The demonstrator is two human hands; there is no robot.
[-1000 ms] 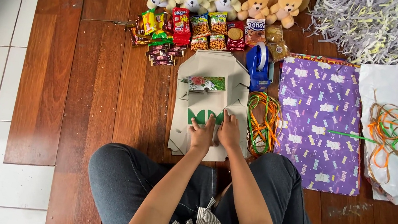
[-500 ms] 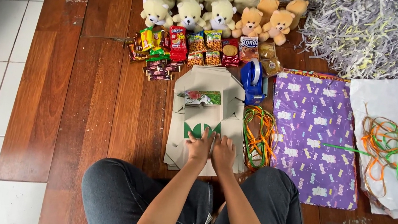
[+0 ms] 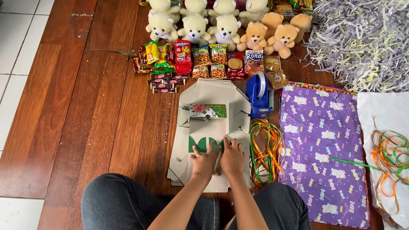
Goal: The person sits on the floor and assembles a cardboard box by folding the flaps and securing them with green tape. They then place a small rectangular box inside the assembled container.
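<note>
A flat, unfolded grey cardboard box [image 3: 211, 100] with green printed patches lies on the wooden floor in front of my knees. My left hand [image 3: 204, 161] and my right hand [image 3: 233, 157] rest side by side on its near half, fingers pressing down on the card. Neither hand holds anything. A blue tape dispenser [image 3: 259, 93] stands just beyond the box's right edge.
Several small teddy bears [image 3: 226, 24] and snack packets [image 3: 190, 58] line the far side. Orange and green ribbons [image 3: 265, 151] lie right of the box, then purple wrapping paper [image 3: 325, 150], white sheets [image 3: 407, 119] with more ribbon, and shredded paper [image 3: 375, 37]. White tiles lie at the left.
The view has tilted, so more of the bears and packets at the far side shows. Both hands stay on the near part of the cardboard, shifted slightly.
</note>
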